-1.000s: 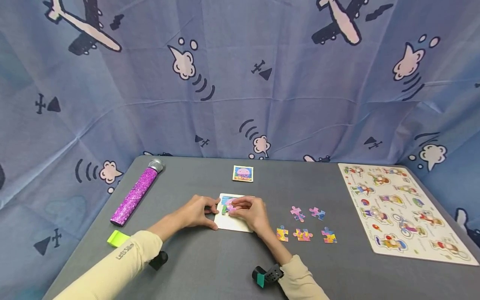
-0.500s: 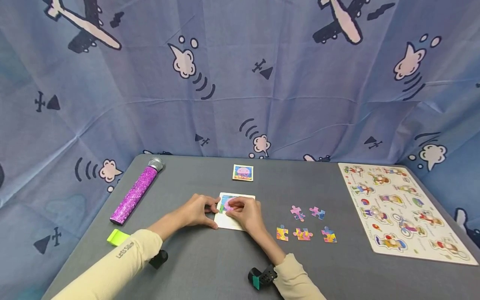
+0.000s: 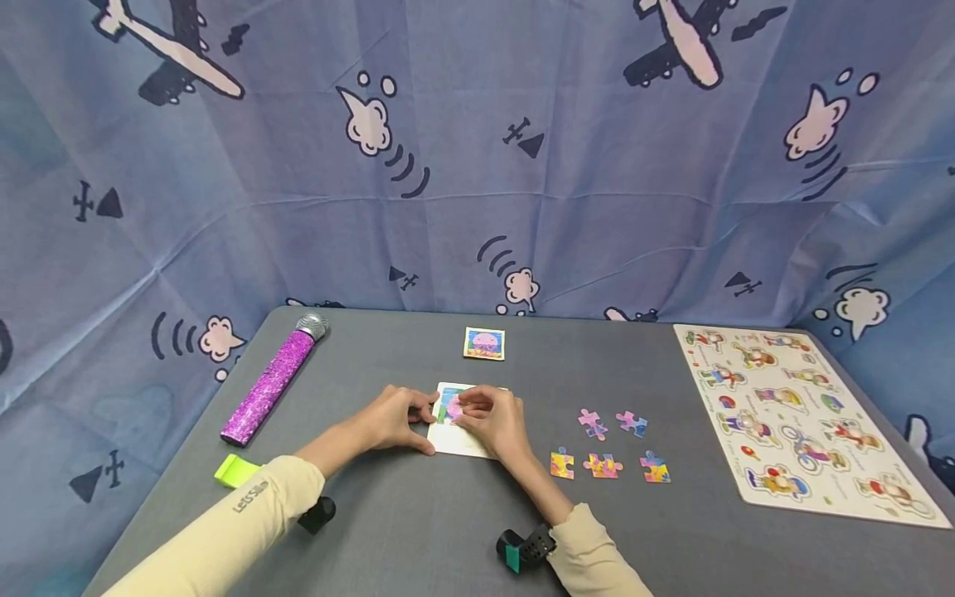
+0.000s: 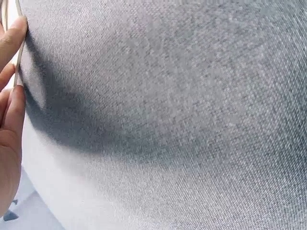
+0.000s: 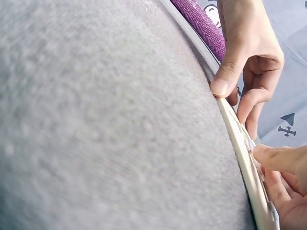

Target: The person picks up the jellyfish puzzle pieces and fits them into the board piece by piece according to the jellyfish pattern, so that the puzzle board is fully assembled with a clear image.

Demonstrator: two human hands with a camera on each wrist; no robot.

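A white puzzle tray [image 3: 458,444] lies on the grey table, with joined jigsaw pieces [image 3: 451,401] in its upper left part showing blue, green and pink. My left hand [image 3: 390,420] holds the tray's left side, thumb near the lower left corner and fingers higher along the edge. In the right wrist view its thumb [image 5: 221,87] sits right at the tray's corner. Over the tray, my right hand [image 3: 498,421] has thumb and fingers pinched together on a pink jigsaw piece, mostly covered by the fingertips. The tray's right part is hidden beneath this hand.
Several loose jigsaw pieces [image 3: 603,466] lie right of the tray. Behind it is a small picture card [image 3: 484,343] with a pink octopus-like figure. A glittery purple microphone [image 3: 270,385] and lime-green object [image 3: 236,471] lie left; a large picture board [image 3: 809,423] lies right.
My right hand shifts slightly left and up over the tray, then a little back right, its fingertips staying at the pink area. The left hand stays at the tray's edge.
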